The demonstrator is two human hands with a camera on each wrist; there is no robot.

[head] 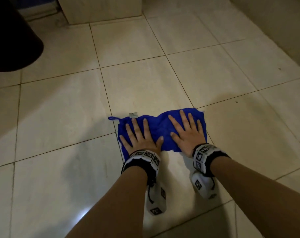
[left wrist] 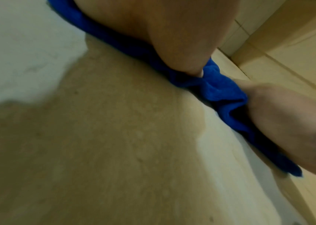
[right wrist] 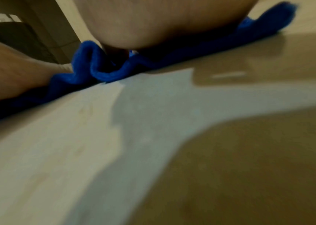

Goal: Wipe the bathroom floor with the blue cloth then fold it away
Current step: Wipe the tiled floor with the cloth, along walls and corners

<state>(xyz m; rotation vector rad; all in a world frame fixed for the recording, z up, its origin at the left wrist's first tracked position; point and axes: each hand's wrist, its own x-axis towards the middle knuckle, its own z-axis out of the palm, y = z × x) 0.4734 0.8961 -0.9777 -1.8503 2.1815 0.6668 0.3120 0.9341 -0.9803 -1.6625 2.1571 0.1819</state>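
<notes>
The crumpled bright-blue terry cloth [head: 160, 127] lay on the beige tiled floor [head: 60, 103], its small grey tag [head: 133, 114] unreadable. The left hand [head: 140, 136] and right hand [head: 187, 133] pressed it flat-palmed, fingers spread, grasping nothing.

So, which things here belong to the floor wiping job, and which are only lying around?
Part of the job:
- blue cloth, spread on the floor tiles
- left hand, pressing flat on it
- right hand, pressing flat on it

Just lying about:
- dark round container, far left
- tiled block at the back
</notes>
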